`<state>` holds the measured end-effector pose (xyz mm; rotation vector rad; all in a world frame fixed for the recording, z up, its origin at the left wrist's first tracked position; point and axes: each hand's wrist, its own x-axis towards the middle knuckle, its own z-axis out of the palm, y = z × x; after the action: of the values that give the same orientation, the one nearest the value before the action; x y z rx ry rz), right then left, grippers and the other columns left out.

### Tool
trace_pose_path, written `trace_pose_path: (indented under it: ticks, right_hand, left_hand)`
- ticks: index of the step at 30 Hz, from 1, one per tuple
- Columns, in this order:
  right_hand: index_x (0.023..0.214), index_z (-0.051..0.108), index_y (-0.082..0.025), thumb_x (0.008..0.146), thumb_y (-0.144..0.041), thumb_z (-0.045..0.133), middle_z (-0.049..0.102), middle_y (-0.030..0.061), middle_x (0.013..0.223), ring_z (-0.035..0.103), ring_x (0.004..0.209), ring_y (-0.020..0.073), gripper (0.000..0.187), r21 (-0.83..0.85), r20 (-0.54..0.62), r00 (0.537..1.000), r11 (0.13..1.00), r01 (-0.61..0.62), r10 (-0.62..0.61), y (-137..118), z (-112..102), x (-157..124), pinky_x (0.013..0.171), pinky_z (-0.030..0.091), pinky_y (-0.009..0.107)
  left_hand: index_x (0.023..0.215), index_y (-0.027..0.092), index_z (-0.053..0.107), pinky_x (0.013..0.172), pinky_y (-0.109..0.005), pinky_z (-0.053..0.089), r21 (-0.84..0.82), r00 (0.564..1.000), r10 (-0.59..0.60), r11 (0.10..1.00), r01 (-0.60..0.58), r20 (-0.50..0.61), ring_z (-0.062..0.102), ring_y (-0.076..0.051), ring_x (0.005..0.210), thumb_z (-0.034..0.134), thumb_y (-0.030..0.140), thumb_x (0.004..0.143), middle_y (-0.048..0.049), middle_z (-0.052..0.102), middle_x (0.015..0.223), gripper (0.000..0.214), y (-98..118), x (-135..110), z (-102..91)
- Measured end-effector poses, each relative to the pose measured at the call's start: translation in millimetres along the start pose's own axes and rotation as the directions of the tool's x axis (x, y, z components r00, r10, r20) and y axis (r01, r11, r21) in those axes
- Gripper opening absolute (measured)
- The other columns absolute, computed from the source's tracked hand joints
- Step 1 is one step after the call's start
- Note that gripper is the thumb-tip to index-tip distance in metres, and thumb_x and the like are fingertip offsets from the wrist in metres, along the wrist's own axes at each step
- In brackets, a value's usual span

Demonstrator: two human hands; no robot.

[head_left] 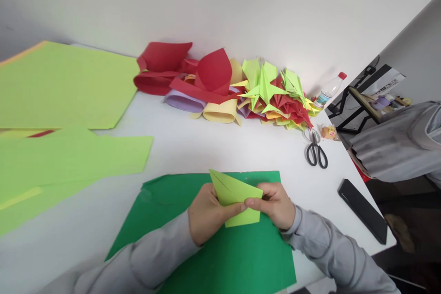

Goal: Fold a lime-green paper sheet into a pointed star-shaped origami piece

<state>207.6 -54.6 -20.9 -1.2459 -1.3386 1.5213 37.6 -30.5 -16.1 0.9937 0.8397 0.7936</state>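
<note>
Both my hands hold a folded light-green paper piece (234,191) just above a dark green sheet (237,257) on the white table (193,147). My left hand (206,213) is closed, thumb pressed on the paper's lower left side. My right hand (274,204) is closed too, pinching the paper's right edge between thumb and fingers. The piece has a pointed tip aimed up and left.
Large light-green sheets (65,87) lie at the left. A pile of red, yellow, purple and green folded paper (234,89) sits by the wall. Black scissors (316,149), a small wrapped snack (329,132), a plastic bottle (329,89) and a black phone (361,210) lie at the right, near the table edge.
</note>
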Motion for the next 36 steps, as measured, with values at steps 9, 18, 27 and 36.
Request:
trace_pose_path:
  ticks: [9,18,27,36]
  right_hand:
    - [0.050,0.051,-0.016,0.077,-0.058,0.064,0.048,-0.0035,0.047,0.037,0.045,0.0075,0.052,0.040,-0.067,0.997,0.999,0.036,-0.034,0.8,-5.2,-0.8,0.045,0.028,0.023]
    - [0.053,0.052,-0.015,0.072,-0.060,0.068,0.044,-0.0041,0.050,0.035,0.048,0.0083,0.051,0.108,-0.237,0.971,0.992,0.065,-0.038,-1.3,-7.1,4.4,0.047,0.027,0.023]
    - [0.058,0.054,-0.016,0.076,-0.058,0.066,0.050,-0.0049,0.047,0.041,0.043,0.0075,0.047,0.051,-0.248,0.965,0.993,0.105,-0.090,1.8,-14.1,7.2,0.044,0.031,0.021]
    - [0.086,0.058,-0.017,0.072,-0.046,0.074,0.061,-0.0040,0.051,0.054,0.042,0.0098,0.036,0.125,-0.225,0.966,0.980,0.158,-0.127,-2.9,-17.1,12.6,0.043,0.040,0.019]
  left_hand:
    - [0.078,0.013,0.075,0.066,-0.036,0.059,-0.021,0.995,-0.095,0.995,0.096,0.035,0.071,-0.028,0.075,0.082,0.031,0.053,-0.0080,0.075,0.075,0.031,1.9,0.8,-0.1]
    - [0.065,0.013,0.071,0.041,-0.025,0.050,0.060,0.984,-0.177,0.982,0.177,-0.002,0.055,-0.013,0.040,0.079,0.035,0.050,-0.0022,0.066,0.050,0.029,9.3,1.0,4.3]
    - [0.055,0.015,0.066,0.042,-0.025,0.052,0.090,0.990,-0.138,0.986,0.139,-0.016,0.058,-0.015,0.040,0.078,0.042,0.053,-0.0017,0.063,0.045,0.029,5.7,1.6,1.2]
    - [0.056,0.016,0.063,0.035,-0.020,0.042,0.157,0.990,-0.055,0.985,0.075,-0.128,0.050,-0.010,0.033,0.076,0.048,0.057,0.0022,0.057,0.041,0.035,11.2,0.3,-2.1]
